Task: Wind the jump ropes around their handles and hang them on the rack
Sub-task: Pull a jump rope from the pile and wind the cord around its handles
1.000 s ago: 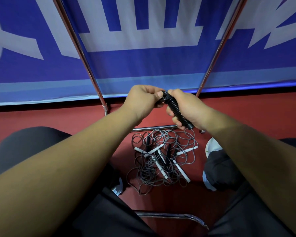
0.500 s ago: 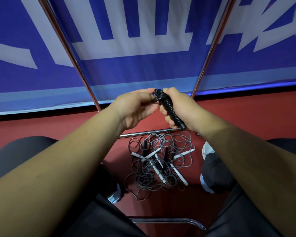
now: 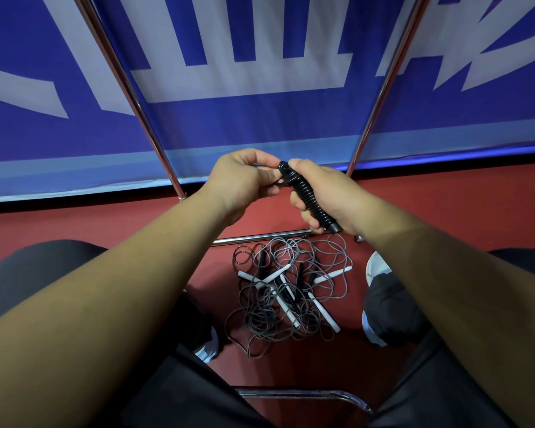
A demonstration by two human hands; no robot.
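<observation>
**Wound rope in hand, rack straight ahead**

Past the chrome chair bar (image 3: 306,393), a tangle of loose jump ropes (image 3: 284,298) lies on the red floor (image 3: 136,223) between the person's feet, directly below the hands. Above it, the right hand (image 3: 337,193) is wrapped around the black wound jump rope (image 3: 309,197). The rope's long axis slants from the right wrist up and left, and its top end points into the left hand (image 3: 241,180). That hand's curled fingers pinch what looks like the rope's tail. Beyond the hands stand the rack's low crossbar (image 3: 254,239) and two chrome uprights (image 3: 127,75) (image 3: 386,75), in front of a blue banner (image 3: 260,128). The hanging rail is out of view above, so I judge the bundle must travel up and away, carried by the right hand.
</observation>
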